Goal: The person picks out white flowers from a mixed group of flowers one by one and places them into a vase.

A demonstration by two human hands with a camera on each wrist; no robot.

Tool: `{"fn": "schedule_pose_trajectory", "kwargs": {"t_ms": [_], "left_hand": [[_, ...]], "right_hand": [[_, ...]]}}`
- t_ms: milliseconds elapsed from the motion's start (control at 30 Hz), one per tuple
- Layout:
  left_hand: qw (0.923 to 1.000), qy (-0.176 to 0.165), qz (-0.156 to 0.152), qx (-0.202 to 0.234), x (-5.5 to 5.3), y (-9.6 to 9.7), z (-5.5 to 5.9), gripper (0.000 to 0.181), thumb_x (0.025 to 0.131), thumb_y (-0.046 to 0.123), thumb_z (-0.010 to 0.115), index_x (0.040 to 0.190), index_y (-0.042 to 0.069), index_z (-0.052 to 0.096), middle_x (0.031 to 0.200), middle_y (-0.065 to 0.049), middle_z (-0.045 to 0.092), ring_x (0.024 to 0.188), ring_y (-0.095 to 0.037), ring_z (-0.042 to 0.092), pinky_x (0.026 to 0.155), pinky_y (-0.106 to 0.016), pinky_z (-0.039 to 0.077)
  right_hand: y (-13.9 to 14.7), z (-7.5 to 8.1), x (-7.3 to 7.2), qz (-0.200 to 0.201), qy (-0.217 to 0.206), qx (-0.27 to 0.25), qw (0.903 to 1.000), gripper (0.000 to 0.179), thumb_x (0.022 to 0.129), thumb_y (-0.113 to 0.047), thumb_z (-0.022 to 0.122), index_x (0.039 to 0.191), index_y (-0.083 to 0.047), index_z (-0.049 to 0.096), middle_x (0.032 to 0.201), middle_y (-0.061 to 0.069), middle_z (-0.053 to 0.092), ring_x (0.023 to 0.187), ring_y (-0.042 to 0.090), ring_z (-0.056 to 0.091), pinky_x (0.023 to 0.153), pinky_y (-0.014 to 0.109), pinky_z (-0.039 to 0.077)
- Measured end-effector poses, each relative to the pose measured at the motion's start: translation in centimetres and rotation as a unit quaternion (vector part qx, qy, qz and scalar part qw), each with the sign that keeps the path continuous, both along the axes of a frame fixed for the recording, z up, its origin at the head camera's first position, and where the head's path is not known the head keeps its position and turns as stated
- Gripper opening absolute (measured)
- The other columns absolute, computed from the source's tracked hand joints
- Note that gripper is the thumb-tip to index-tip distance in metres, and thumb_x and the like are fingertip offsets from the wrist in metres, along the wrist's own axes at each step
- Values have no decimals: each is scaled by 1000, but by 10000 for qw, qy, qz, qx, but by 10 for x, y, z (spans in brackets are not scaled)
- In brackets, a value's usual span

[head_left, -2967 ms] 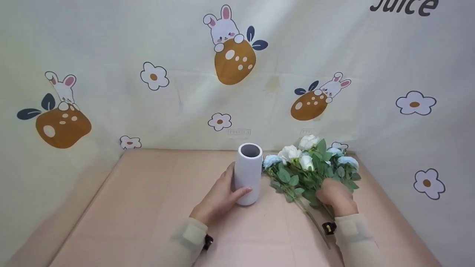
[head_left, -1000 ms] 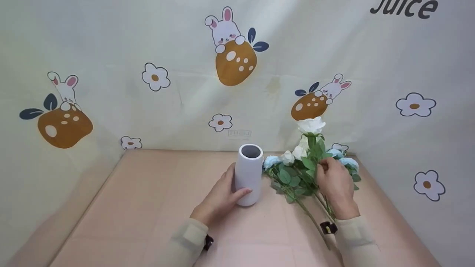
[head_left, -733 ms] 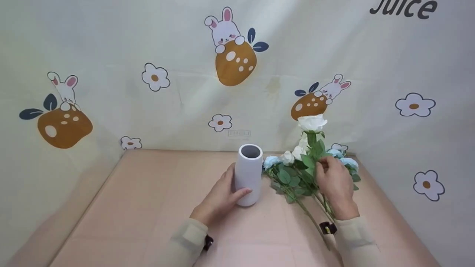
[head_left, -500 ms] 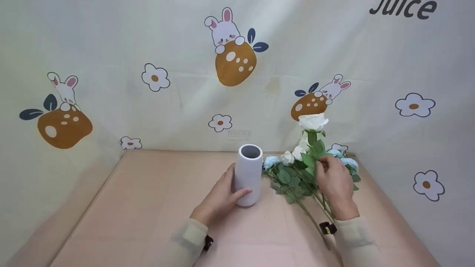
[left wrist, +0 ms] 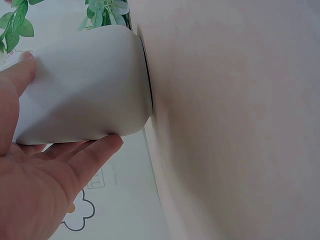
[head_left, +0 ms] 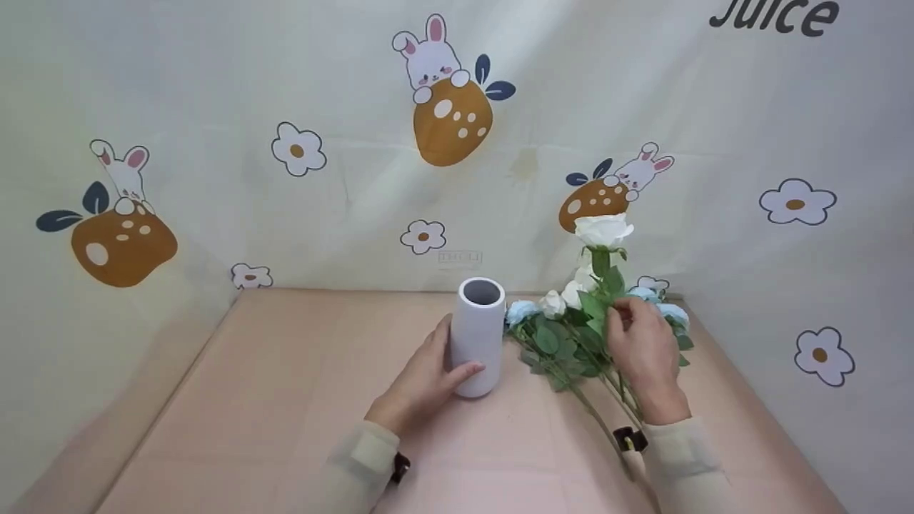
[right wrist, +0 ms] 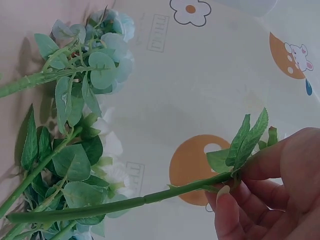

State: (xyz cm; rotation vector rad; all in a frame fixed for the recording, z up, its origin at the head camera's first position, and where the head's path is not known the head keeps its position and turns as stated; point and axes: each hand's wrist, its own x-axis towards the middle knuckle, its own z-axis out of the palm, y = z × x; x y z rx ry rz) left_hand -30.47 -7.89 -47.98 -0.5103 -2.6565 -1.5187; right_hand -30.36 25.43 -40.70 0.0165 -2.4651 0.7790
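Observation:
A white cylindrical vase (head_left: 477,343) stands upright on the table, its round mouth facing up. My left hand (head_left: 423,378) holds it low on its left side, thumb across the front; the left wrist view shows the fingers (left wrist: 95,157) along the other side. To the right, my right hand (head_left: 645,353) pinches a white artificial rose (head_left: 604,232) just below its leaves. That rose rises above the other flowers. In the right wrist view its green stem (right wrist: 115,206) runs out from thumb and fingertips, the cut end visible; the bloom is mostly hidden there.
Right of the vase lie more white roses (head_left: 553,305) and blue flowers (head_left: 523,311) with leafy stems, partly behind my right hand. The pinkish table covering (head_left: 300,385) reaches back to a printed cloth backdrop (head_left: 343,207).
My right hand was lower among the leaves; it has gone up, lifting one white rose above the bunch, and lately rises only slightly. Left hand and vase stay put.

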Motion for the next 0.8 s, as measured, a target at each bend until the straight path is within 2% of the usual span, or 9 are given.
{"fn": "schedule_pose_trajectory", "kwargs": {"t_ms": [433, 800], "left_hand": [[10000, 20, -13, -53, -1, -1, -2, 102, 101, 49, 79, 175, 10, 20, 173, -21, 39, 161, -39, 41, 136, -61, 29], [10000, 37, 6, -18, -1, 0, -2, 100, 102, 47, 79, 174, 8, 21, 173, -20, 38, 161, -38, 40, 137, -60, 28]], "right_hand": [[-3, -1, 1, -11, 232, 27, 9997, 27, 111, -19, 60, 124, 1, 73, 111, 21, 73, 97, 37, 73, 80, 59, 62], [-3, -1, -1, -104, 136, 44, 9998, 28, 111, -21, 60, 125, 0, 74, 111, 20, 74, 97, 36, 73, 79, 59, 62]]}}
